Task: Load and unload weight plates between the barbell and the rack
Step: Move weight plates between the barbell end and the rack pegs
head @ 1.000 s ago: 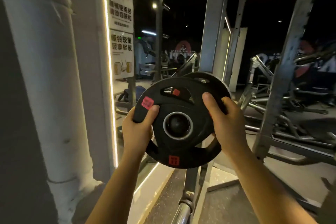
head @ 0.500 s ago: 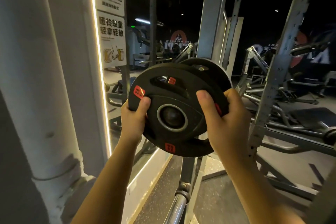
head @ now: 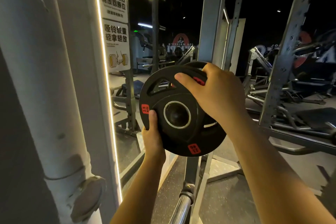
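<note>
A black weight plate with red labels and a steel-ringed centre hole fills the middle of the view, held up in front of a grey rack upright. A second black plate shows just behind its top edge. My left hand grips the front plate's lower left rim, thumb on its face. My right hand grips the upper right rim, thumb across a grip slot. The chrome barbell sleeve lies low, below the plate.
A white pillar and a lit mirror edge with warning signs stand close on the left. Another perforated rack upright rises on the right, with dark gym machines behind it. Dark rubber floor lies below.
The plate has turned counter-clockwise. My left hand slid down to the lower left rim and my right hand rose to the upper right rim. The view tilted upward.
</note>
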{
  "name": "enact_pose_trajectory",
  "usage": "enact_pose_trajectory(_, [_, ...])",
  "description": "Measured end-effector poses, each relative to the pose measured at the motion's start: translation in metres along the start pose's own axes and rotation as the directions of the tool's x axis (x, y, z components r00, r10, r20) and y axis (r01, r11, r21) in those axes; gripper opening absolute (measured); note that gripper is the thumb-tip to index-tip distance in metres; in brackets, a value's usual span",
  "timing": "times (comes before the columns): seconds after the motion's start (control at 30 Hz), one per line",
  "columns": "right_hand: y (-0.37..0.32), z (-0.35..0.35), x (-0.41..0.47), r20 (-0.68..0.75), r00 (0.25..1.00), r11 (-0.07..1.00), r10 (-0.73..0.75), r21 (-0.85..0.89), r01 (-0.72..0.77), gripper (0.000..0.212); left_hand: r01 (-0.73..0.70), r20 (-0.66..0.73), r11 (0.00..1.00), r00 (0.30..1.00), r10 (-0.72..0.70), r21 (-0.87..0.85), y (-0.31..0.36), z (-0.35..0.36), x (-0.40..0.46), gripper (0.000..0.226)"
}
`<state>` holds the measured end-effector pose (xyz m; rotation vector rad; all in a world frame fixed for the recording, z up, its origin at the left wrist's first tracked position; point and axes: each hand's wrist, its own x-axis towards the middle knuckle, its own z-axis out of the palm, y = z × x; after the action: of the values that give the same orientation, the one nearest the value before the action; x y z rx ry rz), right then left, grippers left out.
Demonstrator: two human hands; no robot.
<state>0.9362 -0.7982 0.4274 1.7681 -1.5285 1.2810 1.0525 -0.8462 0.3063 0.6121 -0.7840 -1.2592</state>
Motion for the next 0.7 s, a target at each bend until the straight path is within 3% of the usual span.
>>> enact_pose_trajectory(0.07, [0.003,0.001,-0.008,-0.028,0.998,0.997,0.049,0.063,-0.048,0.052,-0.03,0.012,0.999,0.999,0.029,0.036,0.005,-0.002,0.006,0.078])
enact_pose_trajectory(0.2, [0.012,0.012,-0.039,-0.134,0.967,0.932,0.217,0.325,-0.164,0.047,-0.221,0.156,0.948,0.97,0.188,0.229,0.026,-0.01,0.027,0.047])
enact_pose_trajectory(0.3, [0.02,0.031,-0.063,-0.179,0.908,0.821,0.38,0.517,-0.241,0.055,-0.353,0.314,0.874,0.916,0.249,0.335,0.049,-0.007,0.043,0.032])
enact_pose_trajectory(0.4, [0.024,0.042,-0.075,-0.129,0.864,0.711,0.486,0.633,-0.306,0.067,-0.42,0.428,0.823,0.87,0.245,0.383,0.064,-0.004,0.052,0.028])
enact_pose_trajectory(0.57, [0.027,0.029,-0.061,-0.065,0.919,0.774,0.39,0.564,-0.289,0.063,-0.419,0.382,0.822,0.883,0.271,0.386,0.053,-0.009,0.052,0.026])
enact_pose_trajectory(0.7, [0.022,0.016,-0.031,-0.05,0.965,0.919,0.258,0.32,-0.229,0.054,-0.257,0.215,0.917,0.957,0.197,0.304,0.022,-0.007,0.037,0.048])
